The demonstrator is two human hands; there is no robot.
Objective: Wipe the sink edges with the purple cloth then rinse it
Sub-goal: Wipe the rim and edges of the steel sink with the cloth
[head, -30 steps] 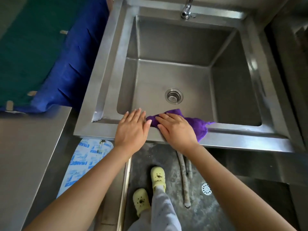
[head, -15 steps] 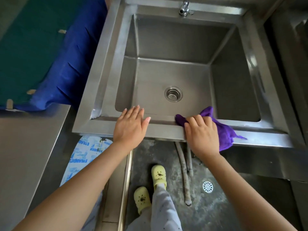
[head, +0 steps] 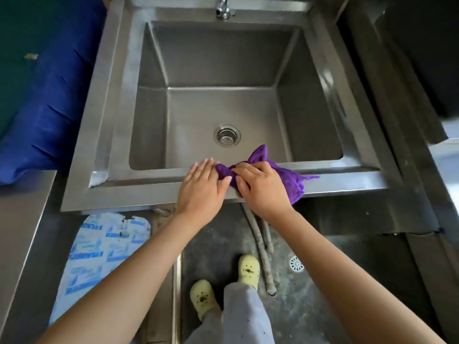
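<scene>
On the near rim of the square stainless-steel sink (head: 119, 192), the bunched purple cloth (head: 289, 178) lies under the right hand (head: 263, 188), whose fingers curl over and grip it, one corner of the fabric sticking up over the basin edge and another trailing right along the rim. Just beside it the left hand (head: 201, 188) lies flat on the same rim, fingers straight and together, its thumb touching the cloth's left end. Down in the basin the round metal drain strainer (head: 227, 135) sits just beyond the cloth, and the chrome tap (head: 223, 8) stands at the far rim.
</scene>
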